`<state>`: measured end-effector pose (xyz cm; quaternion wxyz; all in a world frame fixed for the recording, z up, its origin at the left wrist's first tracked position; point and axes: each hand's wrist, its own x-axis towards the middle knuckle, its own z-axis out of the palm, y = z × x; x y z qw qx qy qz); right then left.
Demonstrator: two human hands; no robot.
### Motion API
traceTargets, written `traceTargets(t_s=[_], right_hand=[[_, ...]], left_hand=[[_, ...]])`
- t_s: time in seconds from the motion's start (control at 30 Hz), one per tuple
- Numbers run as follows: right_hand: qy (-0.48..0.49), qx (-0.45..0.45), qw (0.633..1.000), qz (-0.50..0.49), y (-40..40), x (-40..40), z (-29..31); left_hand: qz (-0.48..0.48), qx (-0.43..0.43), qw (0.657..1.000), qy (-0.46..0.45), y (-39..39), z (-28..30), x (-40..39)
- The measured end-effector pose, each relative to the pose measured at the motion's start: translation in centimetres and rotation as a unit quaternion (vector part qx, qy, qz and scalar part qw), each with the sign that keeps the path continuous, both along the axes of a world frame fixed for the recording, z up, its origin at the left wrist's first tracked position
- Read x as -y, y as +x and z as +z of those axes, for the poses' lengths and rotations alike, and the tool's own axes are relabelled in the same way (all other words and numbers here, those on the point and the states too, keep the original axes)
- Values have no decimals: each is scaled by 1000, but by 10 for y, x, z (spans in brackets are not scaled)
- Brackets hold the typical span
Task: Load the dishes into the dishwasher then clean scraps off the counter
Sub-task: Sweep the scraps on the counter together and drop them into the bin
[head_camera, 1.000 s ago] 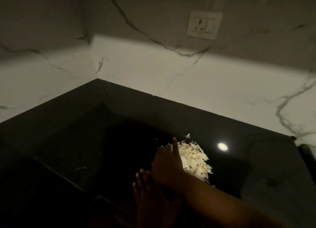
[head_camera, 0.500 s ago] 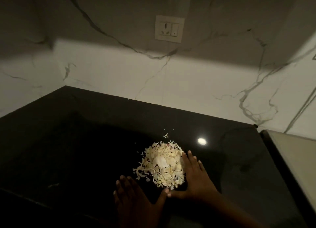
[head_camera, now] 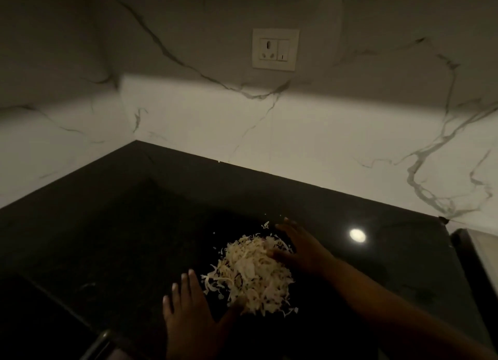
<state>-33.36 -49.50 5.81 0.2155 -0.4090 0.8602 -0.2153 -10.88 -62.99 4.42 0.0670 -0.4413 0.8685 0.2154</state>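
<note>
Nothing's actually gripped right now — both hands are flat and spread, working as scrapers instead of pinchers. My right hand [head_camera: 301, 249] is laid against the far right side of the scrap pile [head_camera: 252, 272], fingers straight and reaching around the back of it, thumb touching the shreds. My left hand [head_camera: 192, 314] sits palm-down on the counter [head_camera: 134, 224] at the near left, thumb stretched out and touching the pile's near edge. So the heap is bracketed between the two, not held.

It sits on the dark countertop near the front edge, below the wall socket [head_camera: 275, 49], with a few stray bits [head_camera: 265, 224] loose just behind it.

How I reckon this stuff handles: looks like shredded cabbage or peelings, so very light, soft, no stiffness at all. Pinching it would just drop strands everywhere. It probably clings a bit if damp, and the polished stone is slick, so shreds should slide easily when pushed. Best bet is cupping from opposite sides low against the surface and squeezing the heap together before lifting, or sweeping it off the front edge into a waiting palm. Main risk is strands leaking out under my fingers — and it's dim here, so small bits are easy to miss.
</note>
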Motion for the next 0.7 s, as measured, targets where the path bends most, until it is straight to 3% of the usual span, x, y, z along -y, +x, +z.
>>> traceTargets(t_s=[0.13, 0.37, 0.47, 0.57, 0.7], right_hand=[[42, 17, 998, 54, -26, 34, -1], [25, 40, 986, 160, 2, 45, -17], [2, 88, 982, 165, 15, 16, -15], [-16, -9, 984, 177, 18, -13, -19], [49, -92, 982, 157, 27, -26, -34]], left_hand=[[-63, -118, 990, -37, -18, -3, 20], [-182, -102, 976, -56, -41, -19, 28], [-240, -148, 959, 15, -29, -17, 16], [-227, -183, 956, 25, -21, -11, 21], [-135, -233, 958, 98, -33, -4, 29]])
